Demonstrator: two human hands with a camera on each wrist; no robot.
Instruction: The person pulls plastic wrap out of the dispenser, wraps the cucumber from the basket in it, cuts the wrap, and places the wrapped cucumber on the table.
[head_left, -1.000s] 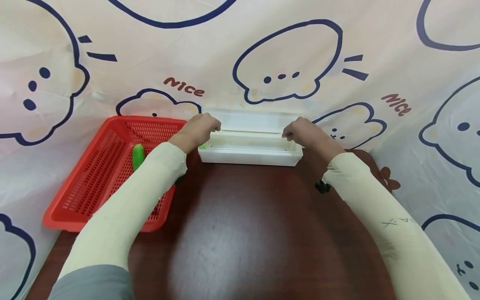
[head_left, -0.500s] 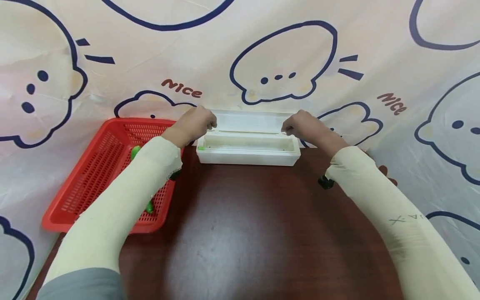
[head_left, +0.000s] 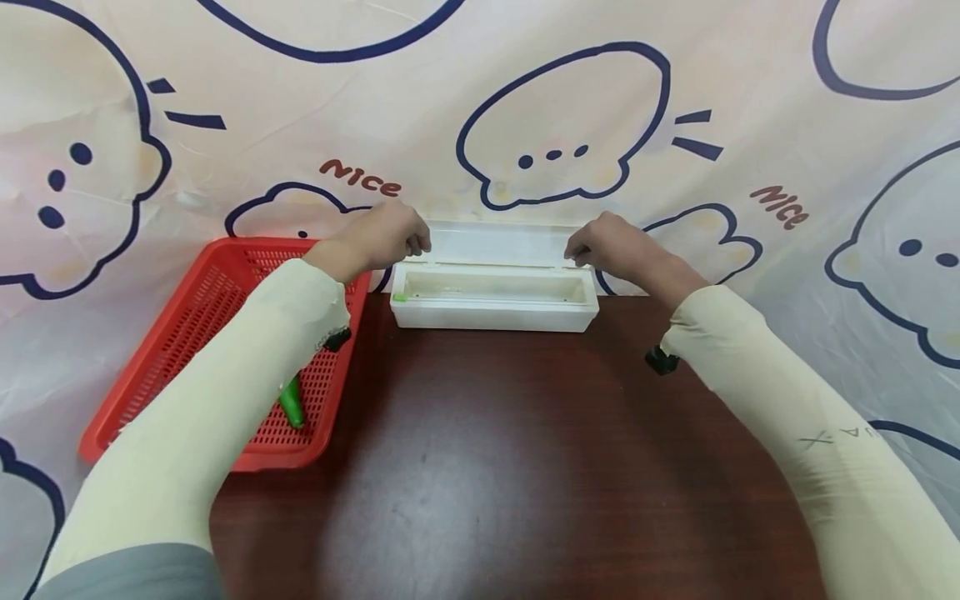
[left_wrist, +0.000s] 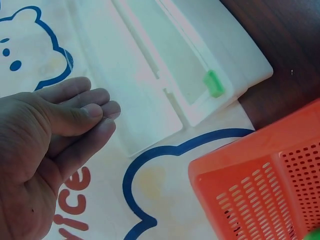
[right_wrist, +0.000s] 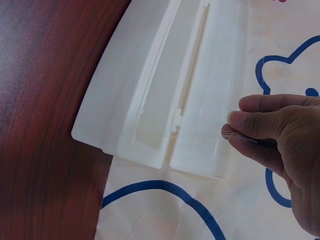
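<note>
A long white cling film dispenser (head_left: 495, 318) stands against the backdrop, its hinged lid (head_left: 495, 243) raised. A small green piece (left_wrist: 214, 83) sits at its left end. Above the left end of the lid, my left hand (head_left: 382, 237) pinches with thumb against fingers. My right hand (head_left: 611, 250) pinches above the right end. Faint shiny lines of clear cling film (right_wrist: 240, 137) show at the right fingertips. The film is nearly invisible elsewhere, and at the left fingertips I can barely make it out.
At the left stands a red perforated basket (head_left: 318, 454), partly under my left forearm. A green vegetable (head_left: 292, 404) lies in it. The dark brown table (head_left: 487, 450) spreads in front of the dispenser. A printed sheet (head_left: 525, 100) hangs behind and at the sides.
Both hands have risen slightly from the dispenser's opening to over the lid, still pinched. My left forearm has shifted left over the basket. The dispenser stays in place.
</note>
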